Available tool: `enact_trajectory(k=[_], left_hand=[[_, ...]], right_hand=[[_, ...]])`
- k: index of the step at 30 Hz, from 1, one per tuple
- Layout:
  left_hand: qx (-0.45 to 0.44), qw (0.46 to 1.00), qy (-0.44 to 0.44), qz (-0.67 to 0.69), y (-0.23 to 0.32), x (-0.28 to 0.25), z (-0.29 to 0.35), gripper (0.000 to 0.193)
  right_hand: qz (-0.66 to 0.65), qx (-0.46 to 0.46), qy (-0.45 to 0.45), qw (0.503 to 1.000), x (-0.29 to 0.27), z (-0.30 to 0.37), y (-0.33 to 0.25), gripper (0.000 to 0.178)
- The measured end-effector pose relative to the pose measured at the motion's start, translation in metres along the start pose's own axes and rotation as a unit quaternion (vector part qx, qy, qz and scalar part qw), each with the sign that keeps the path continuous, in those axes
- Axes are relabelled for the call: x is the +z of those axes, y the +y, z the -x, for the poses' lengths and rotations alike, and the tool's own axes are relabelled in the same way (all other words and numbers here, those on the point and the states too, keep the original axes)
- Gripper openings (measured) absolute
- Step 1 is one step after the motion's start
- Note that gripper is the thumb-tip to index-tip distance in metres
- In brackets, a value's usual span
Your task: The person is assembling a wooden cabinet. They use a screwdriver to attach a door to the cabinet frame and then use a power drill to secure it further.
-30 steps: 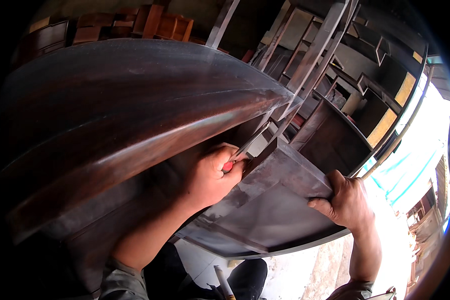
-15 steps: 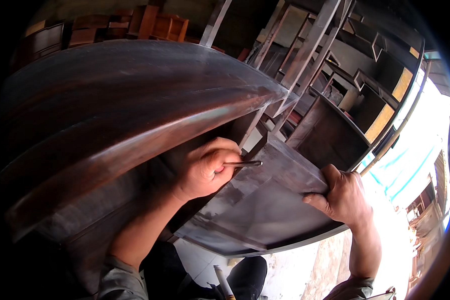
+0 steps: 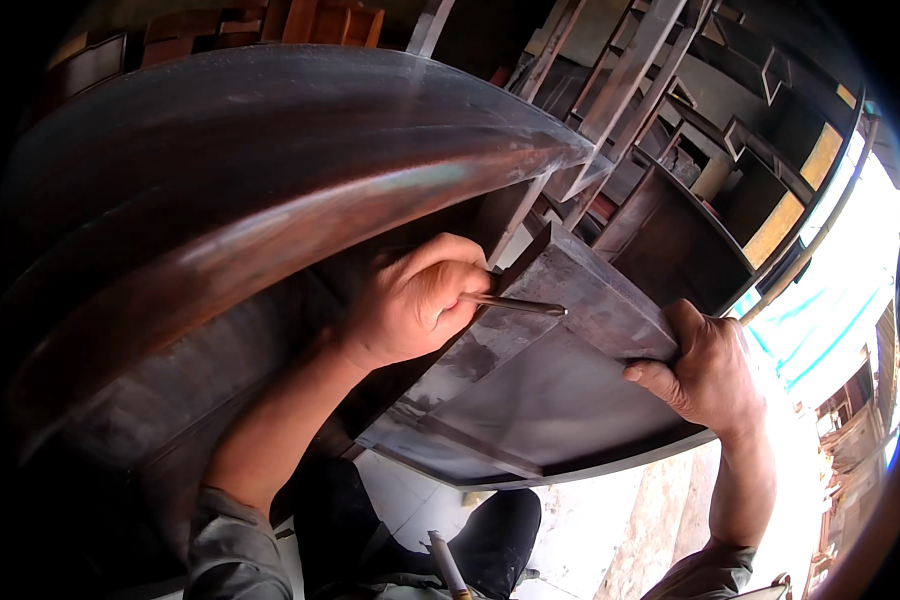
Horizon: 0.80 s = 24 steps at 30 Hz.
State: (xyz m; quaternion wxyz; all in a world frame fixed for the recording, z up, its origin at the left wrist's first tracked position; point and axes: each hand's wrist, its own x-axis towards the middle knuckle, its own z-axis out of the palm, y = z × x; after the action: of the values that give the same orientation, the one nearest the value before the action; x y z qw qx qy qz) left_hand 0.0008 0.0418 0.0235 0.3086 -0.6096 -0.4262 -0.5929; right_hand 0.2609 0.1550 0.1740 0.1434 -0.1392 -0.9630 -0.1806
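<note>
My left hand (image 3: pixel 420 300) is closed around a thin metal rod-like tool (image 3: pixel 520 303), whose far end points right across the framed face of a dark wooden door panel (image 3: pixel 580 370). Whatever part of the tool lies inside the fist is hidden, and I cannot tell whether its tip touches the wood. At the panel's right side my right hand (image 3: pixel 715 370) grips the edge, thumb on the near face and fingers over the outer side. The panel stands tilted beside a large dark cabinet (image 3: pixel 300 160) with a curved-looking top.
Behind the panel rises a dark shelving frame (image 3: pixel 760 160) with stepped compartments. Reddish wooden furniture (image 3: pixel 345 22) stands at the far left. Below are my dark-trousered knees (image 3: pixel 495 530) and pale floor tiles (image 3: pixel 410 500). A cigarette (image 3: pixel 448 565) juts in at the lower edge.
The whole scene has shifted slightly upward in view. More of the tool shows past my left fist, and its tip lies farther right and lower on the panel. My right hand keeps its grip.
</note>
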Motion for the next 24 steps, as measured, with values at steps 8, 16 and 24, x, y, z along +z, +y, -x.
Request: enact_trajectory(k=[8, 16, 24], left_hand=[[-0.039, 0.998, 0.025, 0.046, 0.001, 0.005, 0.000, 0.024], [-0.208, 0.967, -0.046, 0.140, 0.002, -0.001, 0.001, 0.018], [-0.316, 0.932, -0.058, 0.165, 0.000, -0.010, 0.031, 0.011]], right_hand=[[-0.017, 0.048, -0.038, 0.998, -0.002, -0.001, 0.002, 0.079], [-0.004, -0.006, 0.009, 1.000, 0.004, -0.002, 0.003, 0.067], [-0.005, 0.006, 0.011, 1.000, 0.002, 0.004, 0.005, 0.068]])
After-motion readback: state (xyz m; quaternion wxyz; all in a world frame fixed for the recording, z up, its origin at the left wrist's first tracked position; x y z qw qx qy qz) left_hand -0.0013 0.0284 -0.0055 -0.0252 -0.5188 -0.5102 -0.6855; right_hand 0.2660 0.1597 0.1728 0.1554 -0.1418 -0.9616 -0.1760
